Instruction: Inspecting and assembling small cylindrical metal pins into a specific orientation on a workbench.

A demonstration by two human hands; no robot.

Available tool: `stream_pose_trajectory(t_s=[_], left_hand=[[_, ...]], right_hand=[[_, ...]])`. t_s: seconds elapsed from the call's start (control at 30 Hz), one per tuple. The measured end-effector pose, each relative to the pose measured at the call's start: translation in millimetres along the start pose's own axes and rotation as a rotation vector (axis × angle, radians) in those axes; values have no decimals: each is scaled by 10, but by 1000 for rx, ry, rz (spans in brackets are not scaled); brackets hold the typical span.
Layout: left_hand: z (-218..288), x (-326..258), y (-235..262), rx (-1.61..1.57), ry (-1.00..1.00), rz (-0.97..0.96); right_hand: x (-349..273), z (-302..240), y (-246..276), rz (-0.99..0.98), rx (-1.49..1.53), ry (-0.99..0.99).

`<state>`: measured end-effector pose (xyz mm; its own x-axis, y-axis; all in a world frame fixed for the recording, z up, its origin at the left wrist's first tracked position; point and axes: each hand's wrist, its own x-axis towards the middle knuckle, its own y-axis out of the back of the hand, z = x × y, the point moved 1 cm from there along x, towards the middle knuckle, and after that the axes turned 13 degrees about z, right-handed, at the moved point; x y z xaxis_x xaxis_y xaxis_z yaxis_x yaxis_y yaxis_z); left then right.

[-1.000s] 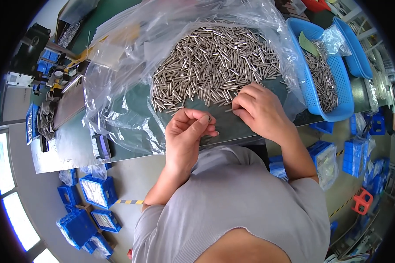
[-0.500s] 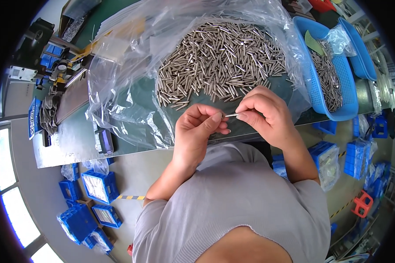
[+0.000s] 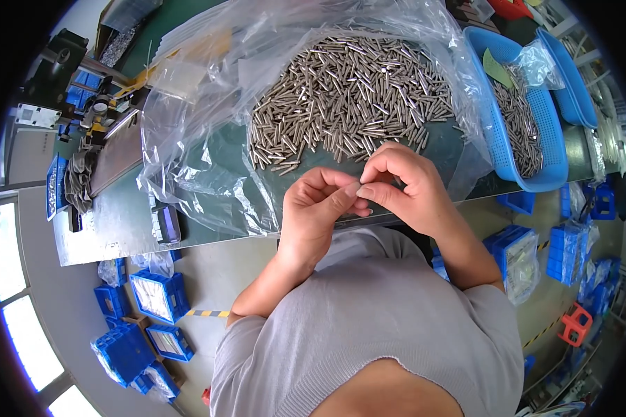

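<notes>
My left hand [image 3: 320, 203] and my right hand [image 3: 405, 186] meet at the fingertips above the table's near edge. Both are closed in a pinch, thumb against index finger. The slim metal pin they share is almost wholly covered by the fingertips now. Just beyond my hands spreads a large heap of small silvery metal pins [image 3: 355, 90], pointed or tapered at one end as far as I can make out. The heap lies on a clear plastic sheet [image 3: 195, 160] over the green tabletop [image 3: 219, 149].
At the right, a blue perforated basket [image 3: 551, 139] holds more pins and a green slip [image 3: 496, 68]; a second blue basket [image 3: 570, 90] stands behind it. A small machine [image 3: 97, 111] sits far left. Blue crates [image 3: 158, 295] and a red stool [image 3: 575, 324] are on the floor.
My right hand has shifted left until its fingertips touch those of my left hand. The pin that showed between them is now hidden by the fingers.
</notes>
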<state>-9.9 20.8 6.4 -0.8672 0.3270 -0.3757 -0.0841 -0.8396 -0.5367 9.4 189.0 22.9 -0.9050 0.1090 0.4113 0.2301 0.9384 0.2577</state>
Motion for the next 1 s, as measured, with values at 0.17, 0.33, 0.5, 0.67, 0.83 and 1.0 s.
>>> stream_pose_trajectory(t_s=[0.17,0.33,0.5,0.67,0.83,1.0], left_hand=[[-1,13,17,57,-25,-11],[16,22,46,5,-61,57],[46,33,93,-25,-97,103],[62,29,97,-39,-91,92],[65,24,116,-50,-87,83],[66,16,87,-38,-71,60]], right_hand=[[-66,16,-16,-32,19,-55],[-73,120,252,178,384,-452],[66,176,337,169,673,-648],[107,106,92,-74,-351,-7],[89,152,13,-75,-606,199],[43,86,100,-193,-668,191]])
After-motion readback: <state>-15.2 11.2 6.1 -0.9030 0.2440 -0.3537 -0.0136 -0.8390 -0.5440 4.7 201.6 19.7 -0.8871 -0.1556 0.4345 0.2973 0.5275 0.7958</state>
